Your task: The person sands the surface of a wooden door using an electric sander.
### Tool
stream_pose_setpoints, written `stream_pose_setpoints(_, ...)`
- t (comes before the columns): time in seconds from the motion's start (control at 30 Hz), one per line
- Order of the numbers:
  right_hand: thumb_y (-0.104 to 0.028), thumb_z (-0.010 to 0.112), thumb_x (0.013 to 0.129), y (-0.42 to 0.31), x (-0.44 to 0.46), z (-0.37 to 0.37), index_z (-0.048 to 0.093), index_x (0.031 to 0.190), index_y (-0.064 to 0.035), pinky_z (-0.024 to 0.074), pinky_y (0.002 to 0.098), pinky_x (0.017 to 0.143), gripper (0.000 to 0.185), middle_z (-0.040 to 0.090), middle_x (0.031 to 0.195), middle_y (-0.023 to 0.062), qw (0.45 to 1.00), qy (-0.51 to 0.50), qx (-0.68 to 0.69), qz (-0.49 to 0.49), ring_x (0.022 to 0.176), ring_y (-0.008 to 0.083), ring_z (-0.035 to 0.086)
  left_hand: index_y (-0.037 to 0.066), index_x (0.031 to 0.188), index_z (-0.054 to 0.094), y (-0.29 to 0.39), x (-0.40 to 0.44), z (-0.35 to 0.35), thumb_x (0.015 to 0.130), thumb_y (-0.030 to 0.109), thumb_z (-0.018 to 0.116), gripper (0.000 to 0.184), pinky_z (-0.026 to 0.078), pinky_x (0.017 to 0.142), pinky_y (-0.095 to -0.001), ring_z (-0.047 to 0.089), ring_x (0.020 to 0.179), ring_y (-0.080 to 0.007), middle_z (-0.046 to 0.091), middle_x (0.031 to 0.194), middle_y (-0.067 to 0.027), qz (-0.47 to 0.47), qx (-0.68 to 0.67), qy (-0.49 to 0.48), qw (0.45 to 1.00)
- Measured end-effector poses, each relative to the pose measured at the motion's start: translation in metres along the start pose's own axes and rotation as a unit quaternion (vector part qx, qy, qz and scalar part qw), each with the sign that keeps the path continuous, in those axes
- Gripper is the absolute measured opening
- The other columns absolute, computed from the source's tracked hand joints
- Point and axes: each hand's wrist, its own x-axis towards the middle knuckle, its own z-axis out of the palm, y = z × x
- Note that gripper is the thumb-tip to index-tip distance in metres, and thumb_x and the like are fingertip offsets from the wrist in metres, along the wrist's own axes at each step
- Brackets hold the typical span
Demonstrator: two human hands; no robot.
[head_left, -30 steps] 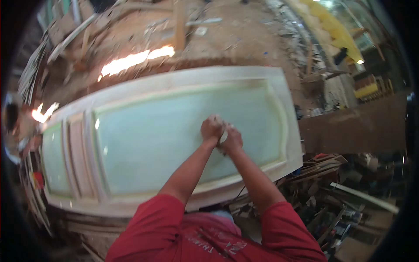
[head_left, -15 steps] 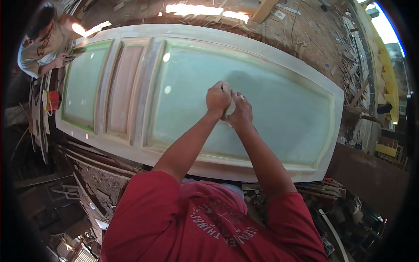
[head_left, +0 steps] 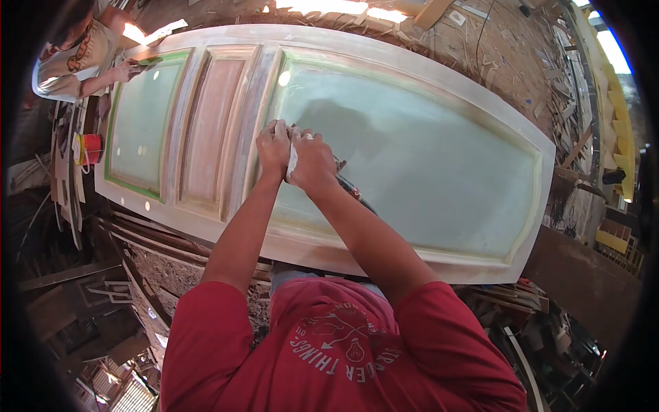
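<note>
A large wooden door (head_left: 425, 264) with raised frames and pale green panels lies flat in front of me. My left hand (head_left: 274, 147) and my right hand (head_left: 314, 156) are side by side, closed on a power sander against the big green panel (head_left: 439, 165), near its left edge. Most of the sander's body is hidden under my fingers. Its dark hose (head_left: 355, 192) trails out past my right wrist. Whitish dust coats part of my right hand. A narrow reddish panel (head_left: 214, 123) lies left of my hands.
At the upper left, another person (head_left: 82, 62) reaches a hand onto the door's far green panel (head_left: 141, 127). A red and yellow bucket (head_left: 89, 149) stands beside the door's left end. Wood scraps (head_left: 473, 41) litter the ground beyond, and boards (head_left: 508, 302) lie at the lower right.
Both my hands have moved left across the big panel with the sander, close to its left border. The hose now shows beside my right forearm. The view has shifted slightly.
</note>
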Motion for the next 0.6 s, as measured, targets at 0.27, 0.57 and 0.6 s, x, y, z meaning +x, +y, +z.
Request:
stream_pose_setpoints(0.27, -0.024, 0.083, 0.080, 0.082, -0.045, -0.022, 0.053, 0.146, -0.0008, 0.0617, 0.0412, 0.099, 0.076, 0.066, 0.133, 0.0191, 0.997, 0.028, 0.012, 0.065, 0.120, 0.0350, 0.067, -0.005, 0.085, 0.065, 0.041, -0.056, 0.086, 0.104, 0.022, 0.053, 0.035, 0.052, 0.075, -0.0416, 0.060, 0.073, -0.0221, 0.069, 0.079, -0.0137, -0.027, -0.012, -0.074, 0.997)
stream_pose_setpoints(0.57, -0.030, 0.085, 0.079, 0.254, -0.144, -0.063, 0.055, 0.147, -0.0088, 0.0598, 0.0425, 0.100, 0.077, 0.067, 0.131, 0.0161, 0.982, 0.094, 0.036, 0.163, 0.120, 0.0352, 0.067, -0.002, 0.085, 0.068, 0.079, -0.166, 0.264, 0.104, 0.021, 0.052, 0.034, 0.053, 0.075, -0.0482, 0.067, 0.074, -0.0388, 0.073, 0.082, -0.0212, 0.073, 0.037, -0.161, 0.984)
stream_pose_setpoints(0.6, -0.031, 0.085, 0.080, 0.273, -0.160, -0.067, 0.056, 0.146, -0.0087, 0.0598, 0.0428, 0.100, 0.076, 0.067, 0.130, 0.0162, 0.979, 0.106, 0.041, 0.170, 0.121, 0.0358, 0.067, -0.002, 0.085, 0.068, 0.075, -0.178, 0.285, 0.103, 0.021, 0.052, 0.034, 0.053, 0.075, -0.0489, 0.067, 0.075, -0.0414, 0.073, 0.083, -0.0226, 0.084, 0.041, -0.170, 0.981)
